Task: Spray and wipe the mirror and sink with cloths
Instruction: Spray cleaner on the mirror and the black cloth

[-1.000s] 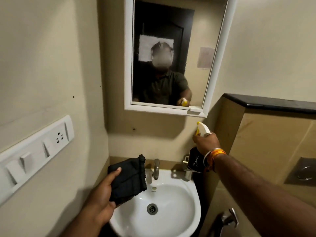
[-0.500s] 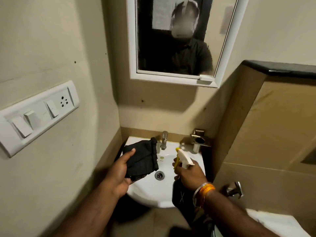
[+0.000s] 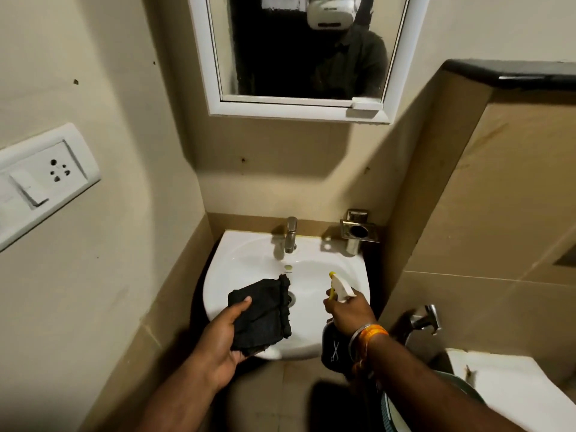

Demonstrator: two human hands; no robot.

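Left hand (image 3: pixel 218 341) gripping black cloth (image 3: pixel 261 313), right hand (image 3: pixel 350 313) holding spray bottle (image 3: pixel 335 347) over sink (image 3: pixel 237 266)

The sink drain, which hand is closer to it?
Left. The left hand holds the black cloth right beside the drain; the right hand grips the spray bottle farther right.

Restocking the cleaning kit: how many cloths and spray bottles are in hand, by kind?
Black cloth, in left hand: 1
Spray bottle, in right hand: 1
Total: 2
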